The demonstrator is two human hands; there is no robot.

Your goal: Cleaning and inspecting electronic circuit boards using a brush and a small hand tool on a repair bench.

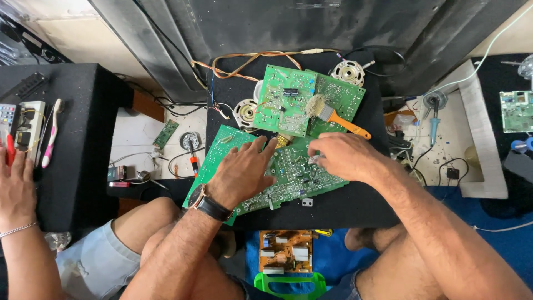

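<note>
A large green circuit board (288, 175) lies solder side up on a black box (355, 203) in front of me. My left hand (241, 169), with a black wristwatch, rests flat on the board's left half, fingers spread. My right hand (341, 155) is on the board's upper right part, fingertips pinched at a small spot there; whether it grips anything I cannot tell. Two more green boards (286, 100) lie overlapped just beyond, with an orange-handled brush (338, 121) on top of them.
Round metal motor parts (348, 72) and loose wires lie at the back. Another person's hand (16, 186) rests on a black box at the left beside a toothbrush (51, 133). A soldering iron (434, 125) lies at right. A brown board (286, 251) sits below.
</note>
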